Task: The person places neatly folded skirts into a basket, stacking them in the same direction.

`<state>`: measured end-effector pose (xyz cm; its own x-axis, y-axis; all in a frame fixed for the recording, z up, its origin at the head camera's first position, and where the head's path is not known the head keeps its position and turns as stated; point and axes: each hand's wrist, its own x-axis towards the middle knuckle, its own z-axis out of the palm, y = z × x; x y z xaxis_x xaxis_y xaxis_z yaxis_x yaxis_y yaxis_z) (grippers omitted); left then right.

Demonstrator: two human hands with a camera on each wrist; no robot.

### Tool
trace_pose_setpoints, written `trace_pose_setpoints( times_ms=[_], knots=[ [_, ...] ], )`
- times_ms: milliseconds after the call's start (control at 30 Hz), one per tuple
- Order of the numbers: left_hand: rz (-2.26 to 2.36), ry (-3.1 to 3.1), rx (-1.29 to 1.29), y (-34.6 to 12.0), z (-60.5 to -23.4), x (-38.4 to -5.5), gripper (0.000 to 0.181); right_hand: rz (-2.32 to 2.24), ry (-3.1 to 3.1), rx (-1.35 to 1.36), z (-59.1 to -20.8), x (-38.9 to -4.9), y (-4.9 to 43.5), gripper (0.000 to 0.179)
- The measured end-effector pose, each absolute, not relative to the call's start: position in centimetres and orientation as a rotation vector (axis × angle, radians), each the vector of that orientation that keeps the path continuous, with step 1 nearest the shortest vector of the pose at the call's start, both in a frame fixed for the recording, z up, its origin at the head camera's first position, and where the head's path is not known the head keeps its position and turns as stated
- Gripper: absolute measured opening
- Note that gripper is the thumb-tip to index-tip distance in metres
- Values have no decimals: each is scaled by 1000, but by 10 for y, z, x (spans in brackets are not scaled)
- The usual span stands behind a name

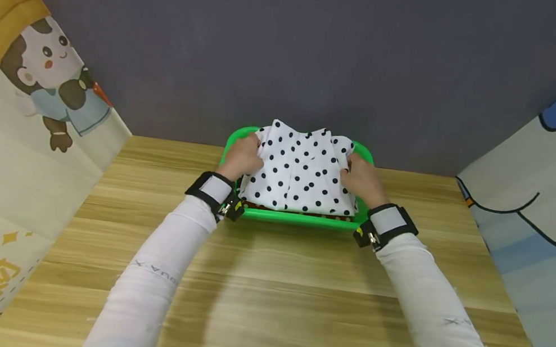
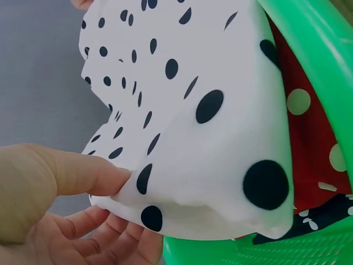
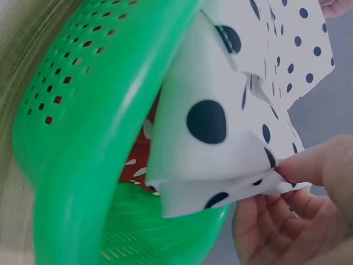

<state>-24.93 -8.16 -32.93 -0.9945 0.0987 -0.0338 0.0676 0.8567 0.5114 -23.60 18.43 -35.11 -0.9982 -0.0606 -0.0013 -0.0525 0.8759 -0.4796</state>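
Note:
A folded white shirt (image 1: 298, 170) with black polka dots lies in the mouth of a green plastic basket (image 1: 298, 218), two collar-like points at its far edge. My left hand (image 1: 242, 157) grips the shirt's left side; in the left wrist view the thumb presses on top of the cloth (image 2: 182, 121) with the fingers beneath. At the opposite side my right hand (image 1: 363, 178) pinches the folded layers (image 3: 220, 193) between thumb and fingers. Under the shirt, a red cloth (image 2: 309, 132) with pale dots shows, and beside it a dark cloth (image 2: 309, 223) with white marks.
The basket stands at the back of a wood-grain table (image 1: 285, 298), close to a dark grey wall (image 1: 301, 51). Cartoon-printed panels flank the table on the left (image 1: 19, 169) and right (image 1: 523, 210). Perforations run through the basket's side (image 3: 60, 83).

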Motion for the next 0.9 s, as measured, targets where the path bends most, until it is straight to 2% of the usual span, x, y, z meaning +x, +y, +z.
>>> trace_pose_setpoints(
  times_ms=[233, 567, 733, 900],
  knots=[
    [745, 2918, 125, -79, -335, -255, 31, -658, 2966, -126, -355, -240, 182, 21],
    [655, 2853, 111, -74, -339, -262, 46, -515, 2948, -118, -359, -247, 177, 16],
    [602, 2850, 96, -71, -340, -263, 46, -509, 2918, -109, -361, -247, 176, 24],
    [599, 2837, 83, -70, -339, -264, 55, -498, 2902, -91, -362, -247, 175, 36]
  ],
)
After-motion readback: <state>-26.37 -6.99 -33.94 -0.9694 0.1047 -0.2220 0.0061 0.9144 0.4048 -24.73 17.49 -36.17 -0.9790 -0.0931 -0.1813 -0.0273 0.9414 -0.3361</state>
